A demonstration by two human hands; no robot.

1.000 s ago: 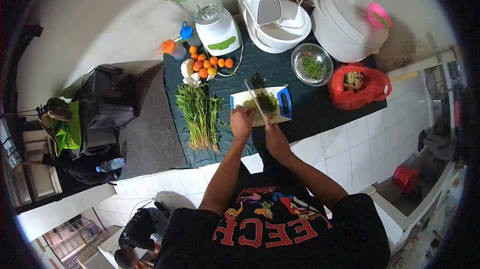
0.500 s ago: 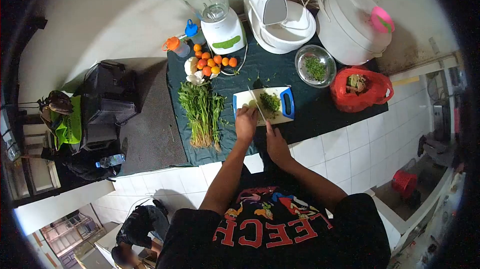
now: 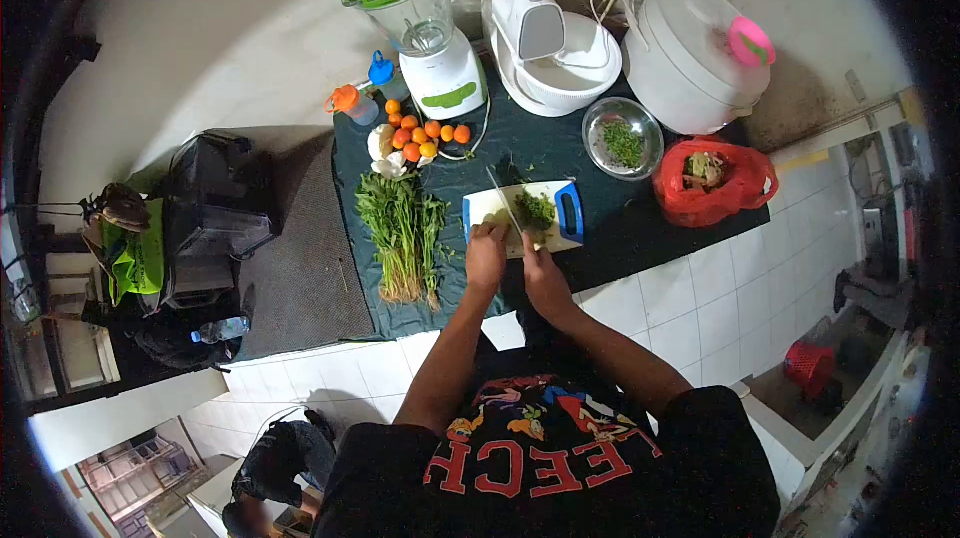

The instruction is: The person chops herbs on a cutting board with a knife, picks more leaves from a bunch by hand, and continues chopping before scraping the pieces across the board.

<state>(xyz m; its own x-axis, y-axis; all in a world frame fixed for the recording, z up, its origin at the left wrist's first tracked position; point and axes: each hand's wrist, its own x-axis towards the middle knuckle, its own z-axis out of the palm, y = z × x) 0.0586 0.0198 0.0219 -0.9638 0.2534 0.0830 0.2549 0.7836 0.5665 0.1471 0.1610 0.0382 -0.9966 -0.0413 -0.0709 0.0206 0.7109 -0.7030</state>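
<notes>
My right hand [image 3: 546, 284] is closed around the handle of a knife [image 3: 508, 202], whose blade slants over a white cutting board [image 3: 478, 206] with blue ends. My left hand [image 3: 486, 256] has its fingers curled down on pale green stalks [image 3: 494, 219], just left of the blade. The stalks are mostly hidden under those fingers. To the right of the blade lies a heap of finely chopped greens [image 3: 536, 208]. A bunch of leafy greens with roots [image 3: 400, 248] lies on the dark cloth left of the board.
Behind the board stand a blender [image 3: 440, 73], a stand mixer [image 3: 550, 63] and a white lidded pot [image 3: 690, 58]. A metal bowl [image 3: 598, 151] of chopped greens and a red bag [image 3: 690, 200] are to the right. Tomatoes [image 3: 432, 128] sit at the back left. Another person [image 3: 285, 458] bends low behind.
The right hand and knife have shifted slightly left, nearer the left hand, and the blade is angled more over the board. The whole view has moved a little.
</notes>
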